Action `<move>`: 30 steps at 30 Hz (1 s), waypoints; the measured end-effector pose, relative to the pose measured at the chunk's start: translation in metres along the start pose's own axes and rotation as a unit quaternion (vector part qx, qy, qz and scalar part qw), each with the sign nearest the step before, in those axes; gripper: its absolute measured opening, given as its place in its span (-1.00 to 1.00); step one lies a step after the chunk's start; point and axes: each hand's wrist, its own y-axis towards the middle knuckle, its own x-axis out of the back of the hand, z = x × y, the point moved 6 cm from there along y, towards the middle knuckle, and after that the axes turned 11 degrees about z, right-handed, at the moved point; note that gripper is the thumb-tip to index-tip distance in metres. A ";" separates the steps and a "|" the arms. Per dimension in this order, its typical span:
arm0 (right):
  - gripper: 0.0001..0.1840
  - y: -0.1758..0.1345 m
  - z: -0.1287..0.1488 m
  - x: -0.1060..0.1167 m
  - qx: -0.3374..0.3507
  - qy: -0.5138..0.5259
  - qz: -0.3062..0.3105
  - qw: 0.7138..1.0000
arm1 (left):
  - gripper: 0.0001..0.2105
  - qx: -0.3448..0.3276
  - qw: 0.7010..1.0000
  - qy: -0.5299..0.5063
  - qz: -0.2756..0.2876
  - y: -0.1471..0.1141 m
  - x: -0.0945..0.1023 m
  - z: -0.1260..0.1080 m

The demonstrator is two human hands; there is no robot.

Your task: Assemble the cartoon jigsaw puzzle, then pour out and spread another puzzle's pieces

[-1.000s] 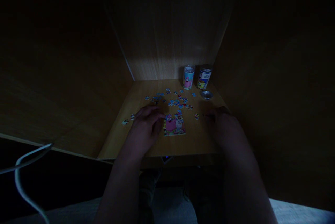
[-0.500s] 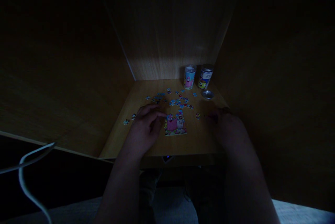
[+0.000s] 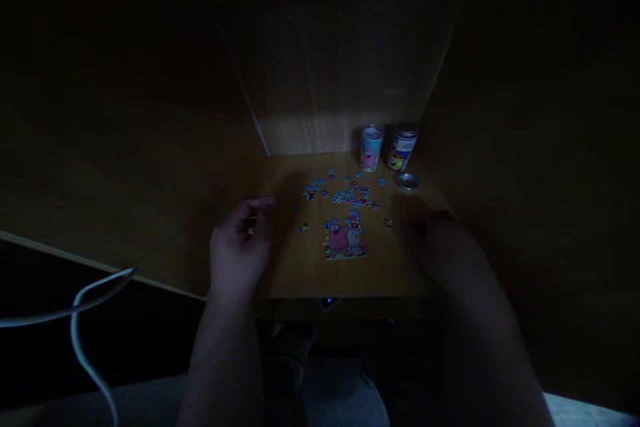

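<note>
My left hand (image 3: 240, 244) is raised over the left side of the wooden surface, fingers curled and the thumb close to the index fingertip. Whatever may be between them is hidden. Part of a puzzle piece (image 3: 251, 231) shows past its fingers. My right hand (image 3: 433, 237) rests at the right side in deep shadow, its fingers drawn together; I cannot make out what they hold. Between the hands lies a partly joined jigsaw puzzle (image 3: 346, 240) with a pink and a white cartoon figure. One loose piece (image 3: 389, 222) lies near my right fingertips, another (image 3: 303, 228) left of the puzzle.
Several loose puzzle pieces (image 3: 345, 196) are scattered behind the joined part. Two cartoon-printed cans (image 3: 371, 152) (image 3: 401, 149) stand at the back right, with a round metal lid (image 3: 407, 181) before them. Wooden walls (image 3: 340, 80) enclose the surface. A white cable (image 3: 80, 340) hangs at lower left.
My left hand has moved left, away from the joined puzzle's edge, uncovering a loose piece on the surface. My right hand stays about where it was. The view has shifted slightly.
</note>
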 end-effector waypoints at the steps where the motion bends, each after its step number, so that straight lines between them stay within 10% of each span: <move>1: -0.63 0.000 0.000 0.000 -0.003 0.005 0.000 1.000 | -0.80 -0.011 0.999 0.022 0.024 0.000 -0.003 -0.004; 6: -0.66 0.002 -0.002 0.000 -0.011 0.020 -0.007 1.000 | -0.80 -0.088 0.986 0.047 0.136 -0.002 -0.019 -0.019; 13: -0.81 -0.003 0.010 0.018 0.028 0.149 -0.071 0.986 | -0.86 -0.142 0.979 0.020 0.147 -0.007 -0.026 -0.034; 24: -0.76 -0.010 0.062 0.000 0.167 0.490 0.039 0.855 | -0.65 -0.240 0.956 0.041 0.161 -0.023 -0.067 -0.060; 30: -0.80 -0.004 0.061 -0.008 0.156 0.440 -0.007 0.884 | -0.77 -0.165 0.962 0.175 0.131 -0.008 -0.061 -0.033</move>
